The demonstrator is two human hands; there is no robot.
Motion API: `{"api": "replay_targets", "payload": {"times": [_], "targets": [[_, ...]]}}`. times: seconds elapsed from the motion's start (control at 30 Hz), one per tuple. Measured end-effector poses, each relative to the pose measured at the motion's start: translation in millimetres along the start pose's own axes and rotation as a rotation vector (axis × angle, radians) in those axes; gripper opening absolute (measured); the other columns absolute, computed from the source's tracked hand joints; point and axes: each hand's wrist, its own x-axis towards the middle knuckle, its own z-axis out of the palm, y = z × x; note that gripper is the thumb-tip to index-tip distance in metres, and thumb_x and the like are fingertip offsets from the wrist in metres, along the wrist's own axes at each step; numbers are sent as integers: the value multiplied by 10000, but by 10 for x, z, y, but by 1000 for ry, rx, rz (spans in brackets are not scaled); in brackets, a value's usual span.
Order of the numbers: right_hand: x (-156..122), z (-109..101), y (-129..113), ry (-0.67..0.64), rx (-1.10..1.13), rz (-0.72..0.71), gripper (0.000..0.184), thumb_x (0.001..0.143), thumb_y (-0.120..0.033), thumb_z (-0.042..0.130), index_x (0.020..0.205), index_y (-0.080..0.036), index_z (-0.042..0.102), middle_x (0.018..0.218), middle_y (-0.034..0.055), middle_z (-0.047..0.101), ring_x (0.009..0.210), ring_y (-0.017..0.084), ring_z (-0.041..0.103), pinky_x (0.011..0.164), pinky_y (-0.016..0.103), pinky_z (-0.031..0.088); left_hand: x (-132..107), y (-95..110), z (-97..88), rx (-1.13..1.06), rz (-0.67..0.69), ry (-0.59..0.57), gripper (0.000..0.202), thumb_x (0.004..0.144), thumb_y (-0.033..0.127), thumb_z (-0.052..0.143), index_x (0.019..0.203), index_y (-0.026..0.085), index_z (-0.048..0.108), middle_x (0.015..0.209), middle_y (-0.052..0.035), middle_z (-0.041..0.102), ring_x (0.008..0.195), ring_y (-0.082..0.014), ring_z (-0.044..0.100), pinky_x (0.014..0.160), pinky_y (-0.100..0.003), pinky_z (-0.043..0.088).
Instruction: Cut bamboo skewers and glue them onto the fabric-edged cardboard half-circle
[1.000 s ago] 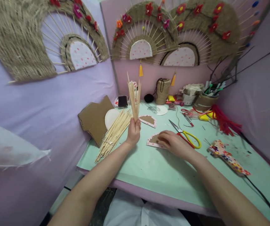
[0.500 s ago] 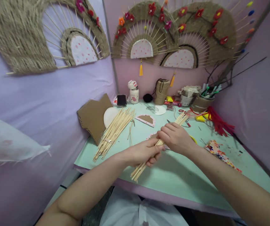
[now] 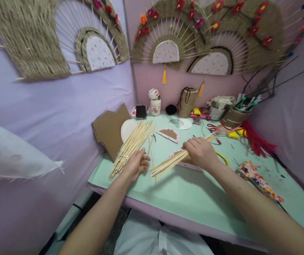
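A second ago the left hand (image 3: 136, 164) held the bundle of sticks (image 3: 169, 163) upright and half a second ago both hands gripped it; now the right hand (image 3: 199, 152) alone holds it, aslant above the half-round piece (image 3: 191, 165) that this hand was on at first. The left hand has let go and moved toward the desk's (image 3: 173, 202) left edge, fingers loosely spread beside the stick pile (image 3: 134, 145). The bundle has turned flatter, its lower end now farther from the desk's near edge.
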Motion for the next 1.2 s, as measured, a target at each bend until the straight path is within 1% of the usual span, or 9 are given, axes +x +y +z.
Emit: {"api": "replay_targets", "payload": {"times": [0.07, 0.2, 0.5, 0.73, 0.83, 0.93, 0.97, 1.07, 1.2], "targets": [[-8, -54, -90, -16, 36, -15, 317, 958, -276, 396, 726, -184, 592, 656, 71, 566, 665, 201, 437, 621, 335, 249, -32, -24, 78, -66, -94, -103, 222, 862, 364, 556, 910, 160, 484, 713, -41, 628, 512, -85, 561, 469, -181, 423], [-16, -144, -280, -57, 185, -42, 337, 969, -219, 343, 762, -187, 607, 690, 78, 586, 675, 196, 452, 620, 338, 254, -109, -17, 151, -67, -27, -134, 328, 760, 202, 683, 1014, 160, 479, 675, -15, 632, 492, -61, 534, 458, -143, 385], [174, -32, -566, -40, 388, -93, 280, 935, -135, 362, 1079, -152, 602, 798, 81, 582, 751, 202, 487, 649, 322, 314, -471, 164, 331, 18, -75, -303, 386, 605, 381, 806, 715, 168, 504, 530, 67, 518, 418, -42, 433, 413, -165, 312], [496, -2, -528, 43, 783, 83, 186, 905, -144, 377, 938, -192, 553, 891, 63, 494, 819, 186, 495, 719, 296, 410, -242, 599, 347, 114, 21, -392, 224, 784, 365, 656, 760, 153, 590, 585, 0, 569, 462, -75, 487, 429, -185, 369], [690, 56, -415, 234, 952, 386, 171, 918, -286, 418, 810, -216, 530, 878, 58, 503, 866, 209, 494, 800, 341, 417, 76, 717, 298, 331, 255, -281, 289, 893, 404, 480, 998, 163, 601, 814, -76, 670, 620, -117, 605, 566, -220, 464], [830, 143, -272, 439, 1189, 701, 223, 898, -420, 464, 805, -226, 525, 869, 40, 539, 878, 203, 512, 851, 357, 418, 432, 697, 268, 1108, 380, 120, 239, 893, 323, 457, 979, 157, 607, 887, -107, 690, 746, -166, 651, 667, -260, 481], [854, 178, -234, 476, 1246, 751, 261, 899, -463, 448, 820, -225, 520, 859, 36, 552, 853, 194, 529, 831, 352, 434, 537, 658, 266, 1209, 369, 163, 183, 834, 287, 544, 899, 141, 633, 911, -143, 689, 847, -221, 654, 724, -296, 476], [862, 291, -180, 516, 1357, 818, 365, 898, -566, 376, 806, -225, 470, 770, 14, 558, 693, 153, 556, 698, 309, 477, 767, 498, 290, 1344, 302, 190, 51, 684, 154, 648, 718, 116, 645, 884, -213, 685, 968, -327, 630, 797, -350, 451], [801, 415, -179, 568, 1454, 878, 395, 855, -610, 435, 747, -230, 437, 658, -26, 520, 562, 117, 513, 614, 270, 469, 905, 385, 322, 1410, 242, 192, 113, 612, 50, 626, 692, 128, 644, 893, -212, 685, 1005, -328, 615, 822, -338, 431]]}}
